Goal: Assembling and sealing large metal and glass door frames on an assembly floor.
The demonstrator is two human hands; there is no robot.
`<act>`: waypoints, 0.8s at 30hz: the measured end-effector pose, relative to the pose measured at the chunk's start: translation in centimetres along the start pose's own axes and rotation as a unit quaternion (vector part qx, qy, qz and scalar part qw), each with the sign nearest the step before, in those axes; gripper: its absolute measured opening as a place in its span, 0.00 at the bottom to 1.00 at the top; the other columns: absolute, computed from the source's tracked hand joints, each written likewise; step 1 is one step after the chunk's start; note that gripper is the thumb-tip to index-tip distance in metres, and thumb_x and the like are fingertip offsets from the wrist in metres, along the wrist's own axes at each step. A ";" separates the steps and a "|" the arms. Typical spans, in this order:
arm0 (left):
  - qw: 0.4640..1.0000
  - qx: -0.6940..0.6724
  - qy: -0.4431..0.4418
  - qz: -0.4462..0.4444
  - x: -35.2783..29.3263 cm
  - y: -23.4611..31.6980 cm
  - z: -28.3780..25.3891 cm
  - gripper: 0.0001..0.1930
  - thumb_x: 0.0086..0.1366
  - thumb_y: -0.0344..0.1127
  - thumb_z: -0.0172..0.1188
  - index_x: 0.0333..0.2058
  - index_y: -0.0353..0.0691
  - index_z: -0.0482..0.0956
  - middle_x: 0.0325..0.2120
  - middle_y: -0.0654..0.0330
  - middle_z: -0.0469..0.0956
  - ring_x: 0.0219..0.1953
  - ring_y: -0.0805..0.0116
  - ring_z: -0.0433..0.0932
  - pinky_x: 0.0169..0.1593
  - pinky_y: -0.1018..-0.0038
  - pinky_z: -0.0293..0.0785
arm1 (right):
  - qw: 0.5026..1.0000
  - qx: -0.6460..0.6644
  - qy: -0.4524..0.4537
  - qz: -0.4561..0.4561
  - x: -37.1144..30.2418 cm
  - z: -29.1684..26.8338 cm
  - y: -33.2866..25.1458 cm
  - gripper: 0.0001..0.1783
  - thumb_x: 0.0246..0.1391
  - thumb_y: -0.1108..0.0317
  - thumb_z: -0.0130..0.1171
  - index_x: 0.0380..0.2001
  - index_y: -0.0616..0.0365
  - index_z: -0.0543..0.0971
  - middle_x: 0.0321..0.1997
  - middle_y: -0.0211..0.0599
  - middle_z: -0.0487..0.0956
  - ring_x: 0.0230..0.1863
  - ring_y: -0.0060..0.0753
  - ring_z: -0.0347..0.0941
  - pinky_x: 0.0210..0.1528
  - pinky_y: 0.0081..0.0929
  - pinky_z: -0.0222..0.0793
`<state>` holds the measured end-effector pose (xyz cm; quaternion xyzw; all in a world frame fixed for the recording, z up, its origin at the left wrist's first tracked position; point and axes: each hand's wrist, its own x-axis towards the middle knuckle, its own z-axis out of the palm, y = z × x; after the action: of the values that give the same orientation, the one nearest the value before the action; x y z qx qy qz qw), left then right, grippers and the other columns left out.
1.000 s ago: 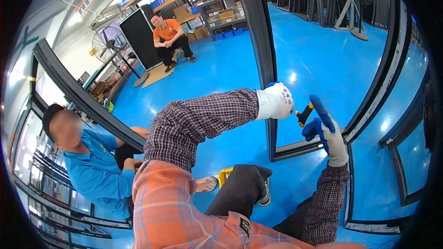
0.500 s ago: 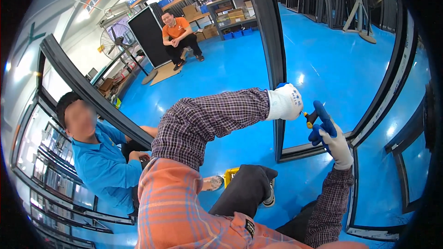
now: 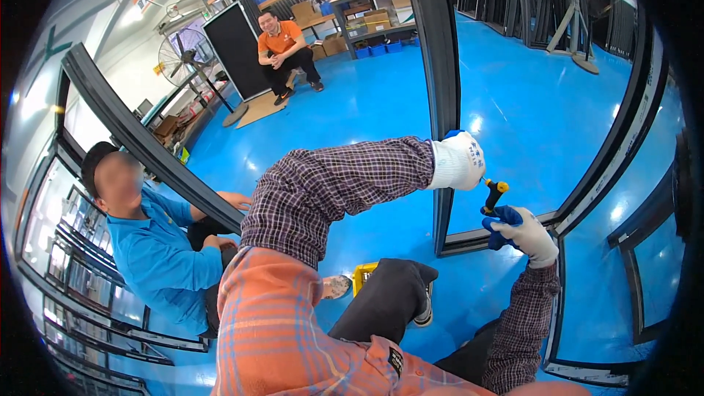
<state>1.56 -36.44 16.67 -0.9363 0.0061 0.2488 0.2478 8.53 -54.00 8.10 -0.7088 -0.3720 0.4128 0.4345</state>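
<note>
My left hand [image 3: 459, 162], in a white glove with a blue palm, is curled at the dark upright bar [image 3: 433, 51] of a window or door frame. Its fingertips are hidden, so what they hold does not show. My right hand [image 3: 525, 235], gloved alike, has its fingers closed on the lower end of a driver [image 3: 496, 192] with a yellow-and-black handle. The driver's thin shaft points up toward my left hand; its tip is hard to make out.
A person in blue [image 3: 165, 249] sits at left behind a slanting frame bar [image 3: 147, 136]. Someone in orange [image 3: 282, 48] squats farther back near a fan [image 3: 183, 59]. A yellow crate [image 3: 363, 276] stands by my knee. More frames [image 3: 649, 271] stand at right.
My right hand's fingers have moved from stretched out to curled, lower on the driver. The handle has turned and shows more. The person in blue has moved a hand onto the slanting bar.
</note>
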 end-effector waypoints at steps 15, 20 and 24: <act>0.996 0.055 0.047 0.045 -0.5 0.0 -0.1 0.13 0.63 0.39 0.48 0.32 0.42 0.81 0.27 0.61 0.79 0.23 0.67 0.73 0.29 0.69 0.71 | 0.953 -0.069 0.115 -0.271 -0.3 2.0 0.1 0.11 0.45 0.75 0.56 0.35 0.67 0.76 0.43 0.45 0.76 0.32 0.31 0.70 0.36 0.23 0.65; 0.999 0.005 -0.003 0.036 -1.0 0.1 -0.5 0.13 0.64 0.40 0.47 0.32 0.43 0.80 0.28 0.61 0.79 0.25 0.66 0.73 0.33 0.69 0.70 | 0.796 -0.320 0.293 -0.422 0.3 1.7 2.0 0.15 0.44 0.78 0.56 0.39 0.67 0.74 0.58 0.49 0.68 0.49 0.38 0.71 0.47 0.29 0.68; 0.999 0.026 0.011 0.034 -0.8 0.6 0.8 0.11 0.64 0.39 0.49 0.32 0.44 0.80 0.30 0.61 0.79 0.28 0.66 0.74 0.36 0.70 0.70 | 0.889 -0.186 0.182 -0.376 0.4 1.8 3.2 0.19 0.44 0.79 0.57 0.44 0.63 0.72 0.64 0.49 0.61 0.58 0.45 0.67 0.53 0.34 0.68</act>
<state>0.45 -36.67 16.18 -0.9316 0.0467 0.2466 0.2630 7.60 -54.18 4.54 -0.6463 -0.5954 0.0056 0.4772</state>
